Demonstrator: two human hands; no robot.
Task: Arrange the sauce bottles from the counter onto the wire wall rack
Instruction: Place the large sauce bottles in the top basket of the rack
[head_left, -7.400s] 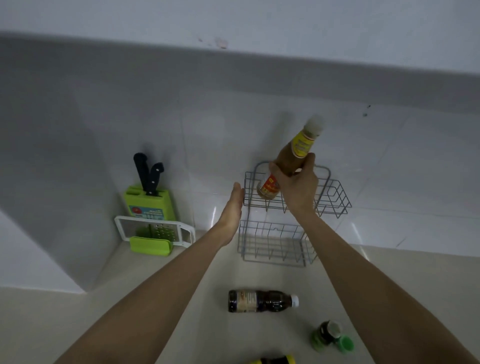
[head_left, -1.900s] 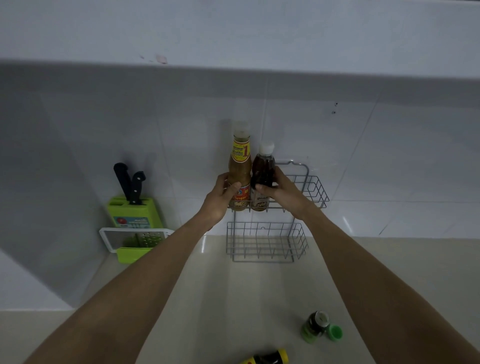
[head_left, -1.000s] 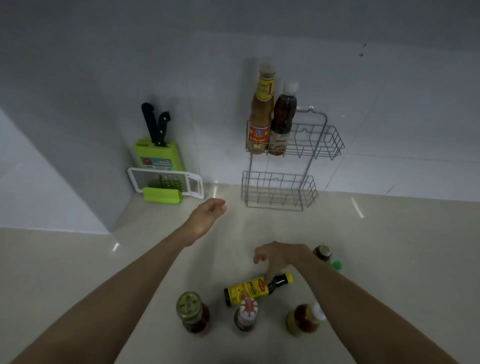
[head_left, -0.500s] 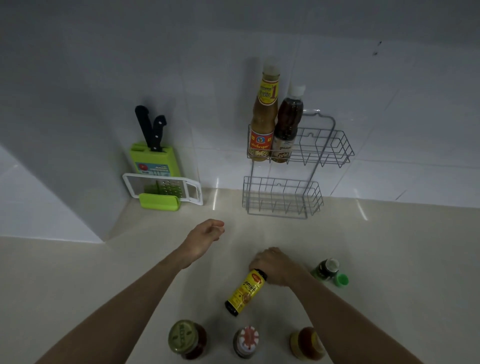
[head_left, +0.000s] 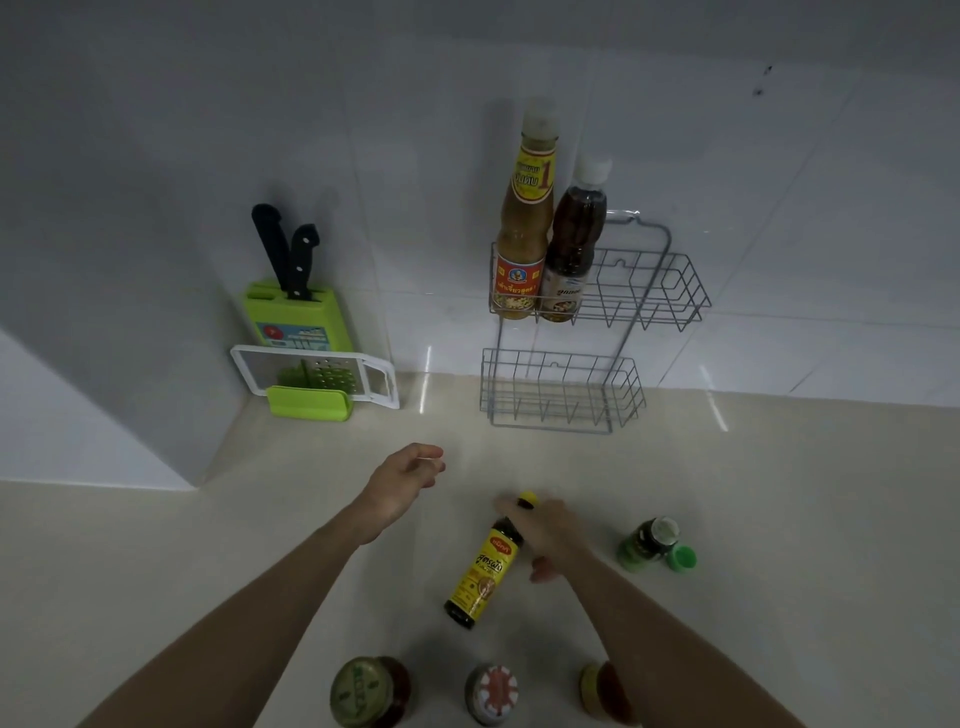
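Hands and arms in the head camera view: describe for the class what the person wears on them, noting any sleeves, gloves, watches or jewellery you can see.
Both forearms are bare as far as the bottom edge of the frame, so no sleeves show. The left hand and the right hand are ungloved. No watch, bracelet or ring is visible, though the dim light leaves fine detail on the fingers hard to judge.

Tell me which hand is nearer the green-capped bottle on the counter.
Right. The right hand grips the yellow-labelled bottle just left of the green-capped bottle; the left hand hovers empty, farther left.
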